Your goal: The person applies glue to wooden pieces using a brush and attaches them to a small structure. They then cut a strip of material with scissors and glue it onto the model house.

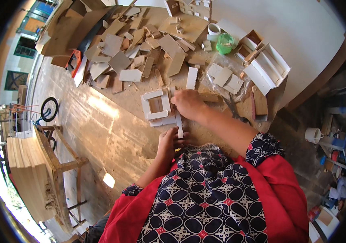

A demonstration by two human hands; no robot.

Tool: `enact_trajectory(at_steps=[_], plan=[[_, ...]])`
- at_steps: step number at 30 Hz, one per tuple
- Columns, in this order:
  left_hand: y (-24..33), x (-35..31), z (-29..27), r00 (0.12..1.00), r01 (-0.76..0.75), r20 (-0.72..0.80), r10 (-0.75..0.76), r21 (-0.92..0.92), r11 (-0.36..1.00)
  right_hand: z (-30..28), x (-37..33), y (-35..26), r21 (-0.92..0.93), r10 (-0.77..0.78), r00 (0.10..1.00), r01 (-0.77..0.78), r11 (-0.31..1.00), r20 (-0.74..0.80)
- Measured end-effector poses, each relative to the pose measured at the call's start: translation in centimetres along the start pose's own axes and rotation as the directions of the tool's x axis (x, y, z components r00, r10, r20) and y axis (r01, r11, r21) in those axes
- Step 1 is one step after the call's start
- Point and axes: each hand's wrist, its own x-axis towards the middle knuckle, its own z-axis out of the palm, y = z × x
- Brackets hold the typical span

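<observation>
A small white square frame (144, 106) with an opening in its middle lies near the table's front edge. Along its right side runs a narrow white strip (179, 120), pointing toward me. My left hand (168, 142) has its fingers closed about the strip's near end. Higher up, my right hand (188, 104) is closed, its fingertips down at the frame's right edge beside the strip. Whatever those fingers may pinch is hidden beneath them. Another white flat piece (162, 121) sits under the frame's near edge.
Wood and board offcuts (120, 62) heap across the far left. Scissors (233, 107) lie right of my right hand. Farther back are a plastic bag with pieces (223, 77), a green container (224, 43), a white cup (214, 29) and a white box-like model (268, 67). An orange-handled saw (74, 63) rests at the left edge.
</observation>
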Motion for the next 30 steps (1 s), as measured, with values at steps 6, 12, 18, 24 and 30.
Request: enact_trajectory(at_steps=[6, 12, 18, 24, 30], plan=[[-0.3, 0.3, 0.0, 0.999, -0.048, 0.004, 0.048, 0.09, 0.995, -0.8, -1.3, 0.3, 0.046, -0.065, 0.997, 0.066, 0.997, -0.03], [-0.5, 0.3, -0.1, 0.996, -0.085, 0.043, 0.082, 0.069, 0.994, -1.5, -2.3, -0.1, 0.103, -0.064, 0.998, 0.066, 0.992, -0.018], [-1.0, 0.9, -0.3, 0.991, -0.126, 0.056, 0.122, 0.072, 0.989, -2.0, -2.6, -0.7, 0.092, -0.044, 0.999, 0.045, 0.995, -0.018], [-1.0, 0.4, -0.2, 0.988, -0.146, 0.058, 0.142, 0.081, 0.986, -2.3, -2.4, 0.5, 0.229, -0.029, 0.997, 0.046, 0.972, -0.077], [-1.6, -0.1, -0.6, 0.976, -0.212, 0.084, 0.203, 0.129, 0.969, -8.0, -2.6, 5.1, 0.319, 0.134, 0.838, 0.05, 0.946, -0.529]])
